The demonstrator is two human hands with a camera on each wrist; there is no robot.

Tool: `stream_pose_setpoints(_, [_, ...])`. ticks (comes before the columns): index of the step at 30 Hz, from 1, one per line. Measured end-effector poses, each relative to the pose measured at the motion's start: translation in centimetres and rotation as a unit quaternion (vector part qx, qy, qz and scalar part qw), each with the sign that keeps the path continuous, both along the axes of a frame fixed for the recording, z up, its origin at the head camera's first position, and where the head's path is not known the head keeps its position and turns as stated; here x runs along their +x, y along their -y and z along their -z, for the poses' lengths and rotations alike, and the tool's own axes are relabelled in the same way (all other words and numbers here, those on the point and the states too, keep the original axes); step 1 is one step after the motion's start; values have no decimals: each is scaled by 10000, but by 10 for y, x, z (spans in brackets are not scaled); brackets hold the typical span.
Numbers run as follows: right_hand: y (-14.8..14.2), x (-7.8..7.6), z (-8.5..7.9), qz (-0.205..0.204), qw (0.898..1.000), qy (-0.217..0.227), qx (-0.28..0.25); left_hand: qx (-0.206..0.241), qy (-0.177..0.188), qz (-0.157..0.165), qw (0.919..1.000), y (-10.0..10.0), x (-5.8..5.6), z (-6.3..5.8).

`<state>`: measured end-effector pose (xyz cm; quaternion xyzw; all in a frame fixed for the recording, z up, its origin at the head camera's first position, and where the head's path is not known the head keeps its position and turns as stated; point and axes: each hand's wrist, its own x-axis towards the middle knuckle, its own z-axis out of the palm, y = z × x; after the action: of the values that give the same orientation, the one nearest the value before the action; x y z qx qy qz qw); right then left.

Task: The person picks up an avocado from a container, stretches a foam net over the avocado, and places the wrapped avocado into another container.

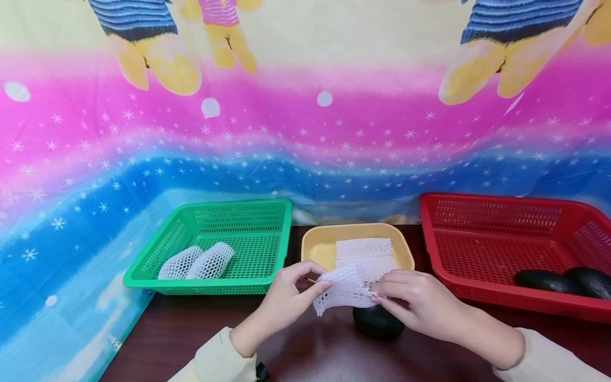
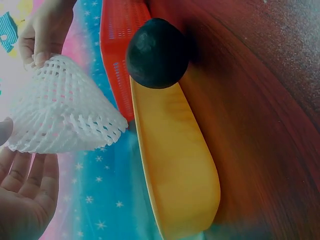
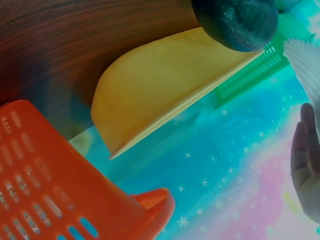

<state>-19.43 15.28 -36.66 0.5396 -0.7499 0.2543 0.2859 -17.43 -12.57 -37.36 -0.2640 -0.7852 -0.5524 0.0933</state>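
A white foam net sleeve is held up between both hands in front of the yellow tray. My left hand pinches its left end between thumb and fingers; in the left wrist view that thumb lies on the mesh with the fingers behind. The opposite end is pinched by my right hand, its fingertips at the mesh edge. Below the sleeve, a dark, smooth oval fruit resembling an avocado rests on the table, partly hidden by the sleeve. More foam net sleeves lie flat in the yellow tray.
To the left stands a green basket with two netted items inside. A red basket on the right contains two dark oval fruits. Behind the dark wooden table hangs a printed cloth.
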Motion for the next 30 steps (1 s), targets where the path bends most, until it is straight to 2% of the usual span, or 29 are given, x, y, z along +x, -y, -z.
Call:
stream_pose_setpoints(3, [-1,0,0,77,9999,42,91,-11,107,-14,9999,0,1,0])
stream_pose_setpoints(14, [-4,-2,5,-81,9998,150,130,-97,429,-59,9990,1,0,0])
stream_pose_setpoints(19, [-2,-2,4,-335,9989,135,308,-276,561,102,9980,2,0,1])
stream_pose_setpoints(23, [-2,-3,1,-661,9964,-125,522,-335,561,204,9977,3,1,0])
stream_pose_setpoints(30, [1,-5,-1,-904,9953,-172,296,-333,575,108,9977,4,1,0])
